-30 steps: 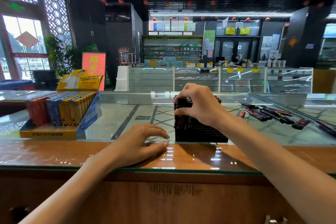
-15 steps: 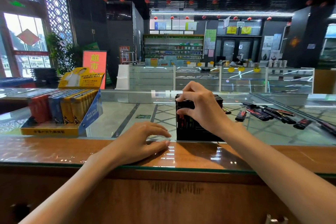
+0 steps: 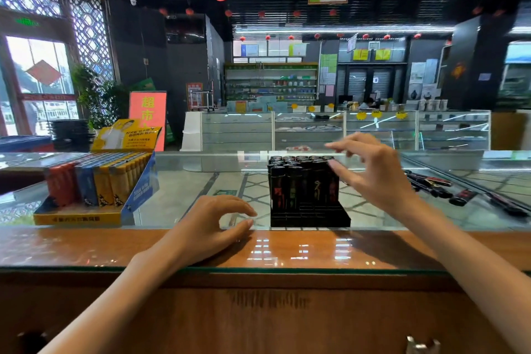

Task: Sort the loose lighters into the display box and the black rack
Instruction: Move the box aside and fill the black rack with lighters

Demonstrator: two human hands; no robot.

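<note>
Landmark: black rack (image 3: 309, 214), standing on the glass counter (image 3: 184, 198) at its near edge and filled with upright black lighters (image 3: 290, 181).

Right hand (image 3: 373, 172): at the rack's upper right corner, fingers spread, holding nothing; motion-blurred, contact with the rack not determinable.

Left hand (image 3: 212, 224): just left of the rack, resting on the wooden ledge (image 3: 86, 247), fingers loosely curled.

Display box (image 3: 92, 190): well left of the rack, with rows of red, blue and yellow lighters.

Loose lighters (image 3: 436, 187): flat on the glass, right of the rack.

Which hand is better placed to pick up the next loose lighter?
Likely the right hand: open, it hovers beside the black rack, nearest the loose lighters lying to its right. The left hand rests on the counter, farther away.
</note>
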